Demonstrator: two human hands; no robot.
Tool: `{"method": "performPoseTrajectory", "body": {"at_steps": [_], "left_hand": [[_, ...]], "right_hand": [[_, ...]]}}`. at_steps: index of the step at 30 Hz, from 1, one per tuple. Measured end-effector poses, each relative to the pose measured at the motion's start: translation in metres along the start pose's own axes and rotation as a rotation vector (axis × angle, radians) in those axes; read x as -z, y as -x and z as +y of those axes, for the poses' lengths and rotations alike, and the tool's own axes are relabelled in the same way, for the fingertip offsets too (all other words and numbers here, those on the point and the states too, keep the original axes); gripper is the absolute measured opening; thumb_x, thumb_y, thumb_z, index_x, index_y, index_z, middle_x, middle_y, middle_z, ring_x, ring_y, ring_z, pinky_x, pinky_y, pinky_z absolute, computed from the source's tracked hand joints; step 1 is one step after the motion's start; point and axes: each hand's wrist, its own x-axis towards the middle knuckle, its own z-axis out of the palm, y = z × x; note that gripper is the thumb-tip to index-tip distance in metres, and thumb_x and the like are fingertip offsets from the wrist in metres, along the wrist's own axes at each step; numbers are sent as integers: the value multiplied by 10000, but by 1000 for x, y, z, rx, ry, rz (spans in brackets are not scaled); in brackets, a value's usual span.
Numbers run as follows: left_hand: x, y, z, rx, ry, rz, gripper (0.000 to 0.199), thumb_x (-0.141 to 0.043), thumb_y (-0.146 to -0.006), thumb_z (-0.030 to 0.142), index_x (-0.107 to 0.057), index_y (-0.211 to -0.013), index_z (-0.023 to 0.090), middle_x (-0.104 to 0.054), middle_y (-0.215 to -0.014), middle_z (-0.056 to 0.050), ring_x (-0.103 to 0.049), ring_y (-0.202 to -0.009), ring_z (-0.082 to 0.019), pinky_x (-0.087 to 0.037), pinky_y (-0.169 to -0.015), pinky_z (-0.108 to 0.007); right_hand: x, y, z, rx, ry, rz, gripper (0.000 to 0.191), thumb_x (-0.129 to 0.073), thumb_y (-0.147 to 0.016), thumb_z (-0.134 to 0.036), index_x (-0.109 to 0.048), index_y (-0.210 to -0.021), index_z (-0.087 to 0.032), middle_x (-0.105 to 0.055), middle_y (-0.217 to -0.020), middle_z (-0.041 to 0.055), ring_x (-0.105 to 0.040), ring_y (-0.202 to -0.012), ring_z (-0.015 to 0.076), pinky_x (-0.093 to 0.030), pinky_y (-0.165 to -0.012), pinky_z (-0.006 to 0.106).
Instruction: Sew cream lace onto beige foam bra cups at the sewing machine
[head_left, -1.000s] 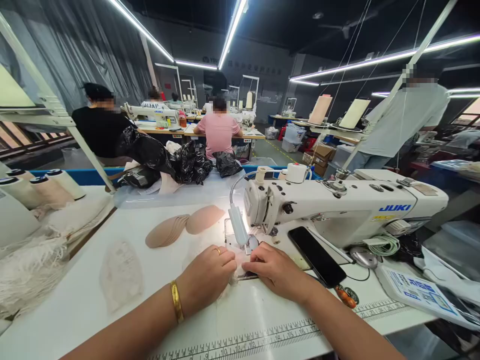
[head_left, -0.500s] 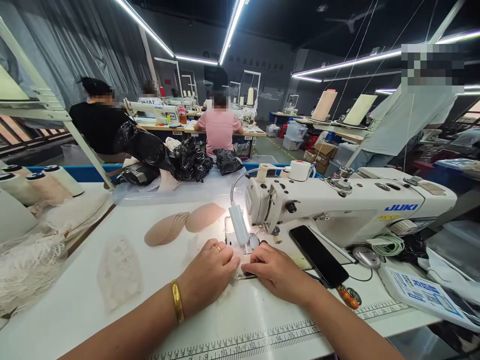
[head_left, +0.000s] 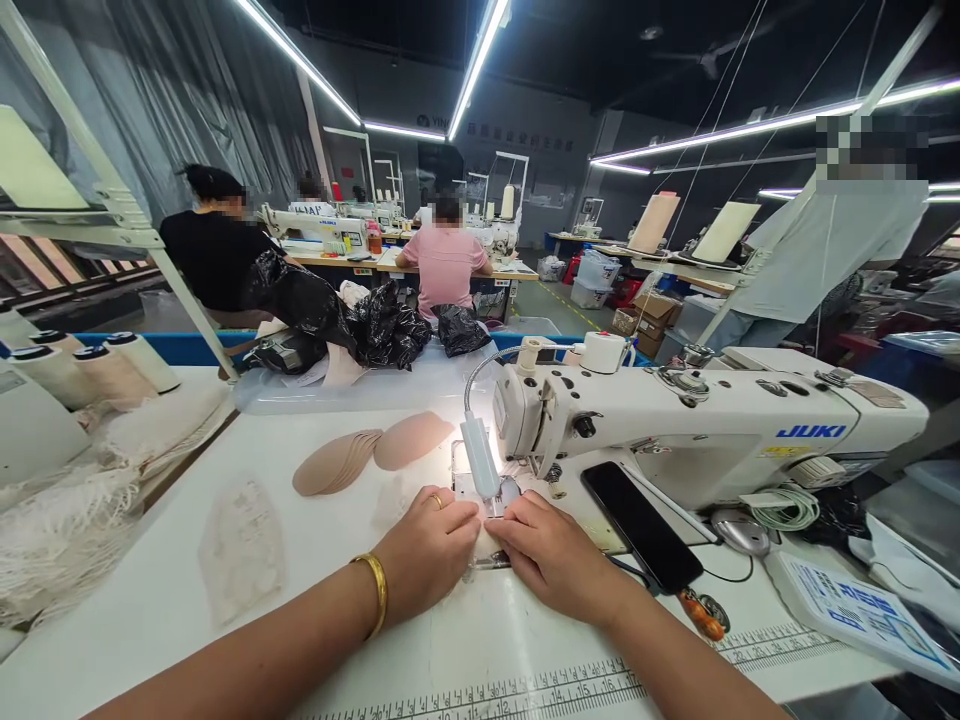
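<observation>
Fingers [head_left: 459,518] of left hand [head_left: 429,548], ringed, pressed flat on small pale fabric piece [head_left: 480,545] just before the needle; nothing gripped. Right hand [head_left: 551,552]: fingers curled down onto the same piece, pinning it to white bench [head_left: 247,480].
Risk, judged: fingertips sit close to the presser foot; a slip could bring them under the needle, or skew the fabric.
Surroundings: lace cut-out [head_left: 241,545], stack of beige oval pads [head_left: 367,452], gooseneck lamp [head_left: 478,455] overhanging the work, white JUKI sewing machine [head_left: 712,420], black phone [head_left: 634,525] close by the right wrist
</observation>
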Motion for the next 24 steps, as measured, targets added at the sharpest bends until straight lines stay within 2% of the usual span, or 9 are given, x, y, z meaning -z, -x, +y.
{"method": "performPoseTrajectory", "body": {"at_steps": [4, 11, 14, 19, 24], "left_hand": [[-7, -10, -6, -8, 70, 58, 191, -486, -946, 55, -601, -862, 182, -645, -843, -44, -515, -718, -193, -441, -753, -346], [-12, -31, -23, -89, 90, -11, 255, -428, -999, 120, -613, -839, 190, -617, -761, -28, -502, -653, -183, -436, -678, -335], [-11, -34, -27, -95, 92, -15, 280, -432, -1014, 128, -601, -800, 192, -625, -781, -31, -530, -688, -182, -447, -714, -340], [-10, -36, -27, -89, 83, -14, 292, -444, -1000, 122, -584, -753, 189, -632, -784, -37, -546, -713, -184, -450, -713, -339], [-9, -37, -30, -95, 80, -20, 274, -444, -1008, 127, -616, -802, 185, -647, -792, -46, -579, -708, -194, -464, -694, -342]], "right_hand": [[-6, 1, 4, -43, 24, 20, 281, -492, -983, -72, -655, -1166, -209, -614, -911, 53, -539, -850, 230, -491, -746, 348], [-7, 1, 8, -129, 84, 40, 246, -468, -991, -92, -651, -1093, -219, -614, -903, 61, -573, -843, 243, -460, -676, 339], [-6, 0, 7, -136, 95, 42, 210, -478, -995, -111, -640, -1080, -213, -623, -904, 69, -587, -832, 246, -460, -656, 344], [-8, 1, 8, -133, 116, 35, 252, -479, -996, -116, -644, -1165, -203, -626, -914, 78, -598, -835, 255, -463, -644, 347], [-7, -1, 11, -172, 133, 9, 281, -473, -975, -116, -662, -1170, -190, -638, -923, 85, -604, -827, 257, -455, -631, 338]]}}
